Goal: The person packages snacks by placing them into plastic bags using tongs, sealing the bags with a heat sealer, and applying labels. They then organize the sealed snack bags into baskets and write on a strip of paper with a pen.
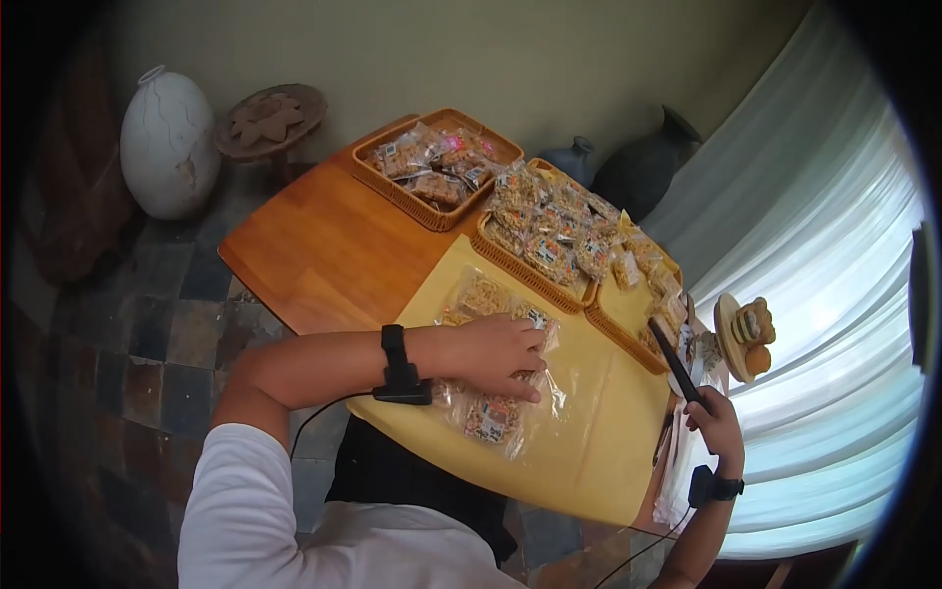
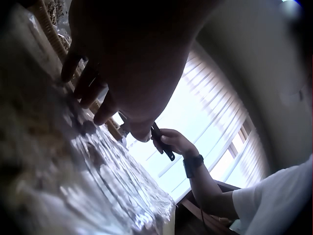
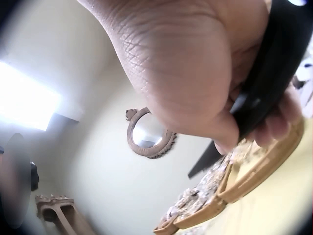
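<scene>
My left hand [image 1: 496, 355] lies palm down across clear plastic packets of snack pieces [image 1: 491, 420] on the yellow cloth [image 1: 608, 442], fingers spread and covering part of them. In the left wrist view the crinkled clear wrap [image 2: 122, 181] sits right under those fingertips. At the table's right edge my right hand [image 1: 719, 427] grips a long, flat black tool [image 1: 675, 361] by its handle. Its far end tapers and points toward the baskets; the right wrist view shows the thumb and fingers wrapped around the black handle [image 3: 264, 73].
Wicker baskets of packaged snacks stand along the back: one [image 1: 368, 172] on bare wood, a heaped one [image 1: 510, 263], and a partly filled one [image 1: 618, 334]. A small stand with ornaments [image 1: 728, 339] is at the right, before the white curtain [image 1: 814, 412]. A white vase [image 1: 172, 147] stands left.
</scene>
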{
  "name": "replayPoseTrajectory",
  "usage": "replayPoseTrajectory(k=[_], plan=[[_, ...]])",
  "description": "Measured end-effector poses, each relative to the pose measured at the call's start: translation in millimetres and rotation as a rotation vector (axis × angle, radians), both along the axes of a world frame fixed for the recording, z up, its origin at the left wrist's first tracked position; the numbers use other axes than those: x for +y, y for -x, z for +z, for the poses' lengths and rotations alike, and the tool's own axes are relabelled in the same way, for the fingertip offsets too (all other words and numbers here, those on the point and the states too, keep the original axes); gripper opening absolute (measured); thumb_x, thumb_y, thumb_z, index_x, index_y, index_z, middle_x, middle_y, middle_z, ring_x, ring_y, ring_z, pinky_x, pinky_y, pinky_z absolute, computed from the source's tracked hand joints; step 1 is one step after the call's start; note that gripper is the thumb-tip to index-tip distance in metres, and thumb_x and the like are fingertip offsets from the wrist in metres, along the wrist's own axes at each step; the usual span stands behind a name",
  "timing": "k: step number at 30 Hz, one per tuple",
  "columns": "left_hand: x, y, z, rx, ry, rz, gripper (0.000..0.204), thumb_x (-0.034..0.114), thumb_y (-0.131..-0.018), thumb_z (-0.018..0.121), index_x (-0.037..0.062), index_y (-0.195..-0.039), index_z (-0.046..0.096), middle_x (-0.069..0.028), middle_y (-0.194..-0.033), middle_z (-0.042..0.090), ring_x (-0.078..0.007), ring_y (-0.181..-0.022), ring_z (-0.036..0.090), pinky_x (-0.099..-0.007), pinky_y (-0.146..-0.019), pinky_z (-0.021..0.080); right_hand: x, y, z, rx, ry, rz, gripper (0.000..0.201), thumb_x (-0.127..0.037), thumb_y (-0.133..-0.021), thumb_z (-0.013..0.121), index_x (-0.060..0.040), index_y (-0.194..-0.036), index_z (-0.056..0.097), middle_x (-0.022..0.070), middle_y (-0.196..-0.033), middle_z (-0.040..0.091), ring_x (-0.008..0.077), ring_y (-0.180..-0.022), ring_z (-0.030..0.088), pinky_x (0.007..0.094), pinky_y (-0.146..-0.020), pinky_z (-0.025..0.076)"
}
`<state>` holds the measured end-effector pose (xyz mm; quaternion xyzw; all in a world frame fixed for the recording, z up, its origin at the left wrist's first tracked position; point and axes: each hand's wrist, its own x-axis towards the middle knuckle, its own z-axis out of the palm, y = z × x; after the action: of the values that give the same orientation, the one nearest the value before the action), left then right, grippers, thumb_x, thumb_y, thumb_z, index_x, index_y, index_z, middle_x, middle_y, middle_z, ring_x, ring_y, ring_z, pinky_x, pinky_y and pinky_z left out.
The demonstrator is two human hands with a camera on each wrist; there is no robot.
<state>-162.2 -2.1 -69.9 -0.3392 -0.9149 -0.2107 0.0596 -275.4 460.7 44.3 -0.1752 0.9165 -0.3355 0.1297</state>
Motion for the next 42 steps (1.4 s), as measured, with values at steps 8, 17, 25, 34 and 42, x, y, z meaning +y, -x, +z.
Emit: replayPoseTrajectory(k=[8,17,25,34,42], plan=[[-50,71,-5,-0.187,-0.376,-0.019,0.052,0.043,-0.101,0.073,0.0086,-0.139,0.071,-0.016,-0.119,0.072,-0.0312,-0.111,0.071,-0.0406,-0.093,0.055,-223,-14,17,-0.49,0.433,0.224,0.028,-0.025,-0.113,0.057,0.0008,-0.122,0.062,0.0067,-0.089,0.069,0.0144,-0.06,0.064,0.0299,-0.056,0.054],[-79,70,-33,-0.159,-0.394,0.095,0.051,0.047,-0.096,0.074,0.0089,-0.13,0.071,-0.0135,-0.116,0.071,-0.0307,-0.11,0.069,-0.0422,-0.095,0.054,-441,20,9,-0.759,0.262,0.443,0.036,-0.035,-0.113,0.06,-0.0003,-0.105,0.068,0.0046,-0.075,0.069,0.0114,-0.053,0.064,0.0255,-0.044,0.05],[-81,71,-32,-0.039,-0.359,0.092,0.052,0.046,-0.094,0.074,0.0063,-0.127,0.073,-0.0139,-0.106,0.071,-0.0328,-0.104,0.07,-0.0439,-0.092,0.054,-494,29,-5,-0.733,0.163,0.361,0.034,-0.032,-0.111,0.064,0.0005,-0.101,0.068,0.004,-0.077,0.069,0.0111,-0.053,0.061,0.0268,-0.044,0.052],[-80,73,-32,0.115,-0.366,0.037,0.025,0.029,-0.091,0.071,0.0057,-0.097,0.076,-0.017,-0.088,0.077,-0.0321,-0.081,0.075,-0.0442,-0.072,0.059,-512,8,-41,-0.543,0.222,0.355,0.039,-0.033,-0.111,0.063,-0.0042,-0.085,0.065,0.002,-0.067,0.065,0.0122,-0.051,0.062,0.0273,-0.046,0.051],[-82,65,-35,-0.183,-0.563,0.048,0.033,0.036,-0.095,0.074,0.0035,-0.09,0.074,-0.0147,-0.073,0.074,-0.027,-0.062,0.071,-0.0402,-0.054,0.057,-544,25,-53,-0.576,0.306,0.337,0.032,-0.027,-0.109,0.065,-0.0024,-0.09,0.066,0.0045,-0.074,0.069,0.0131,-0.054,0.064,0.0278,-0.048,0.053]])
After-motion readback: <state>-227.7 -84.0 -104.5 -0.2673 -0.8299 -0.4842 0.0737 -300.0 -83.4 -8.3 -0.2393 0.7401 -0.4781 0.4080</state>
